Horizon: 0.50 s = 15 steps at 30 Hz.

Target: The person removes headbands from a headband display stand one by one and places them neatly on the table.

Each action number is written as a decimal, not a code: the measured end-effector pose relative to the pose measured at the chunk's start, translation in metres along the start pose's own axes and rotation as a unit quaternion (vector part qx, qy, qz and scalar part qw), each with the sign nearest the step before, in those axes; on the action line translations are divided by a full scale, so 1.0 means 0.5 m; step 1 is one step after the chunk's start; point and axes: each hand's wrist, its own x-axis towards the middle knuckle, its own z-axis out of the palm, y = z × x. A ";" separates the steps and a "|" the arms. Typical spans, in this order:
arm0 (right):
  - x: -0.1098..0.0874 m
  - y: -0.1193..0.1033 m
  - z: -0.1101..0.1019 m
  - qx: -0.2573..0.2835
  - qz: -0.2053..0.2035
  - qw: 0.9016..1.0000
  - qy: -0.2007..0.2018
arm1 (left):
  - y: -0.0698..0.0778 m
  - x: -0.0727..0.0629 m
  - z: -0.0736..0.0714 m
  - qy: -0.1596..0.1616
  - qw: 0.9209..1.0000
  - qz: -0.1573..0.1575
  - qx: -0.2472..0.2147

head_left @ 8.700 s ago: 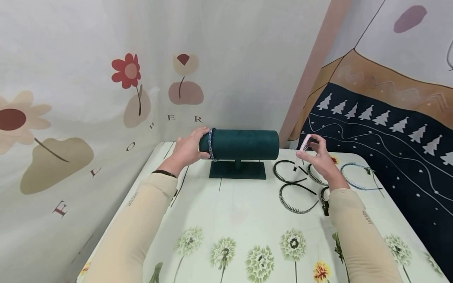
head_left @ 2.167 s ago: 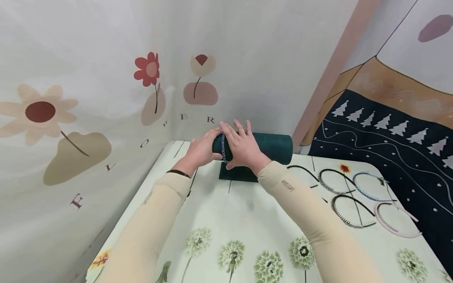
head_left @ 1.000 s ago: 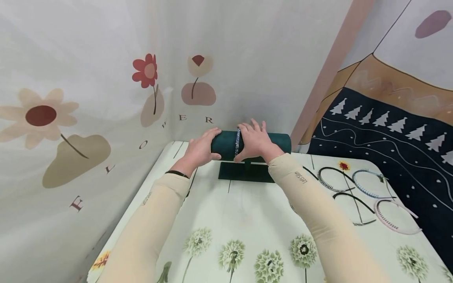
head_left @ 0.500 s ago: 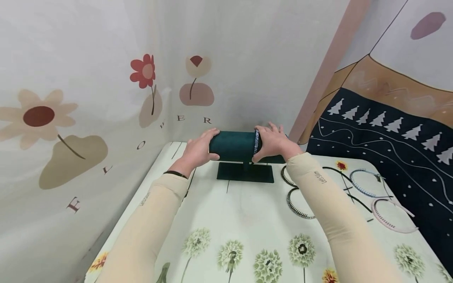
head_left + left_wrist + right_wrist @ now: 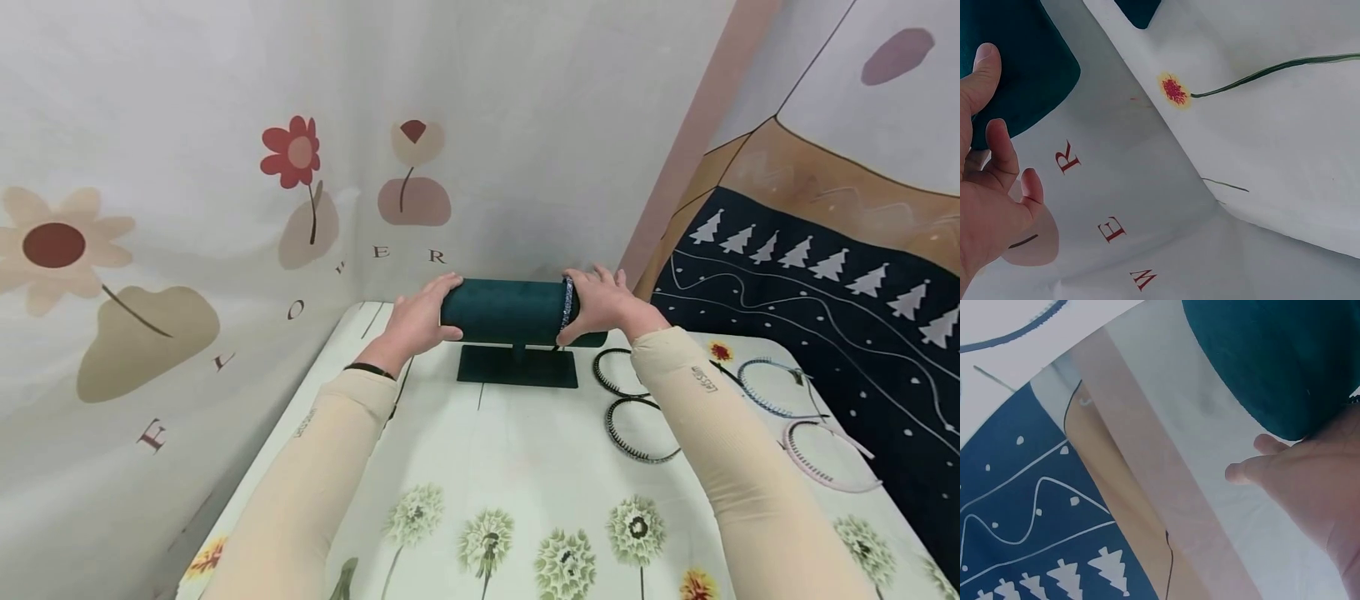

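A dark green velvet roll (image 5: 502, 310) lies level on its stand, above a flat rectangular base (image 5: 517, 367). My left hand (image 5: 416, 321) grips the roll's left end, thumb in front and fingers over the top. Around the roll near its right end sits a glittery blue headband (image 5: 567, 302). My right hand (image 5: 606, 304) holds this headband between thumb and fingers, with its other fingers raised. In the right wrist view, the roll's end (image 5: 1285, 369) shows beside my hand, while most of the headband is hidden.
Right of the stand lie two dark toothed headbands (image 5: 609, 429), partly behind my right sleeve (image 5: 720, 442). Farther right are a light blue headband (image 5: 744, 385) and a pink headband (image 5: 792, 452). A white flowered cloth (image 5: 487, 450) covers the table; printed curtains (image 5: 510, 125) hang close behind.
My right hand has slid the blue headband along the roll from its left end to near its right end. The pink headband, earlier in my right hand, now lies at the table's right.
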 end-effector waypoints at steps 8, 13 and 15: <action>-0.007 0.016 -0.002 0.008 -0.005 1.000 -0.004 | 0.006 -0.007 -0.007 -0.001 1.000 -0.006 0.001; -0.011 0.017 -0.005 0.002 -0.009 1.000 -0.008 | 0.007 -0.012 -0.008 0.000 1.000 -0.008 -0.002; -0.015 0.017 -0.004 0.007 -0.013 1.000 -0.003 | 0.008 -0.013 -0.009 -0.001 1.000 -0.006 0.000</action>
